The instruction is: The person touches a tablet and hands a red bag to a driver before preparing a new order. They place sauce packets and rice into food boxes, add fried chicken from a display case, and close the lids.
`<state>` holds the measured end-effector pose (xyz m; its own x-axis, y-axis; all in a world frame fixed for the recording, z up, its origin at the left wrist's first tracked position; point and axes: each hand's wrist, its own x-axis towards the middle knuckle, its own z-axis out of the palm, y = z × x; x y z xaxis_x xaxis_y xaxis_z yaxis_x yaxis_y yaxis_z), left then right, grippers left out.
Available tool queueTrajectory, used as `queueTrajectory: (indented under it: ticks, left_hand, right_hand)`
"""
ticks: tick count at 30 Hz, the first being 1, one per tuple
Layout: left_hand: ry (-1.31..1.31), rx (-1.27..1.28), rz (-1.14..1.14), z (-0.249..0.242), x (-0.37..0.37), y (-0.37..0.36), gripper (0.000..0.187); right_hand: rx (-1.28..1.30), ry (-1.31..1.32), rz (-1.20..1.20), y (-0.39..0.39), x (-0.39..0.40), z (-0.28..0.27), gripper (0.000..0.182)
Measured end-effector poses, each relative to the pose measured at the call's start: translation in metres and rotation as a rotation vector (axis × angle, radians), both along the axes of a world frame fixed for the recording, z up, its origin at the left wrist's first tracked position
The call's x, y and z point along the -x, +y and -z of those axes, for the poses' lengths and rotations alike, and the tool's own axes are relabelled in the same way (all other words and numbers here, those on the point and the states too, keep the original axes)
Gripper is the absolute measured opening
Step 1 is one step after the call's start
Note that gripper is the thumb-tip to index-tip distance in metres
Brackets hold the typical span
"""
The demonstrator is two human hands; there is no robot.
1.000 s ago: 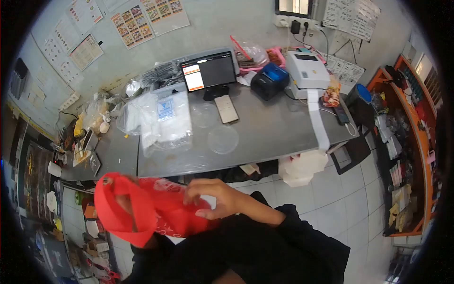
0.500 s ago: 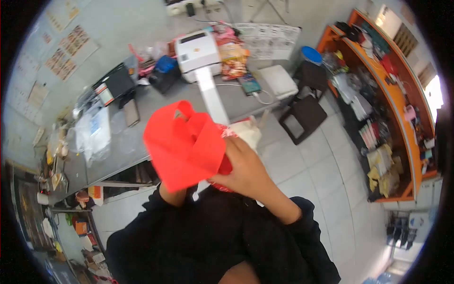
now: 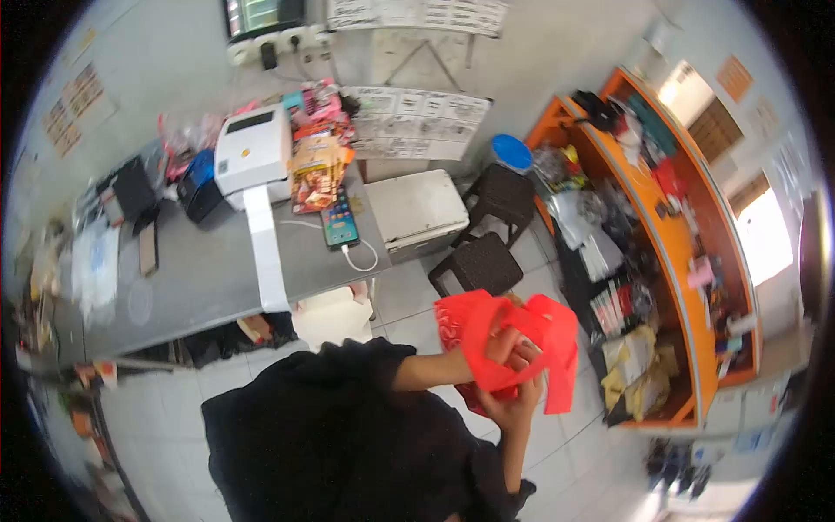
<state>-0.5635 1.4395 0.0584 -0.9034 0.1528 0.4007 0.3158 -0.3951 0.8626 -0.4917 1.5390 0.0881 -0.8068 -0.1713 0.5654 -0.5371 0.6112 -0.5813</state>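
Red bag [image 3: 476,335] is up in front of the person, right of centre, over the tiled floor [image 3: 570,470]; both hands on it. Left hand [image 3: 503,346] goes through the strap loop, fingers curled round the red fabric. Right hand [image 3: 519,407] grips the bag from below; fingers overlap there, so exact contact is hard to call. White print shows on the bag's left side, partly hidden, can't read it.

Nearest obstacle: black stool [image 3: 483,264] just beyond the bag, a second stool [image 3: 502,193] behind it, blue lid [image 3: 512,153] beside that. Orange shelf [image 3: 665,261] flanks the right, packed with plastic bags and packets. White box [image 3: 417,209] stands between the stools and the grey counter [image 3: 204,283].

On the counter: white printer [image 3: 252,152], paper strip [image 3: 265,252] hanging over the front edge; blue-and-black device [image 3: 201,184] to its left; lit phone [image 3: 339,224] on a white cable [image 3: 370,264], just below snack packets [image 3: 317,170].

Writing: packets carry printed graphics, lettering too small to make out. Wall sheet [image 3: 417,123] has a grid of boxes; upper board [image 3: 417,14] has dark handwriting, illegible at this size.
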Motion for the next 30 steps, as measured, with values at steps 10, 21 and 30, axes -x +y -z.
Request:
queueTrajectory:
  ticks: [10, 21, 30]
  left_hand:
    - [-0.154, -0.101, -0.001, 0.012, -0.006, 0.008, 0.015]
    - [-0.109, -0.590, -0.080, -0.013, -0.134, -0.259, 0.014]
    - [-0.025, -0.818, -0.179, 0.010, -0.173, -0.492, 0.014]
  right_hand:
    - [0.466, -0.127, -0.282, 0.084, 0.020, 0.040, 0.055]
    - [0.929, -0.112, -0.719, -0.186, 0.088, 0.016, 0.032]
    - [-0.247, 0.439, -0.655, -0.704, 0.130, 0.018, 0.041]
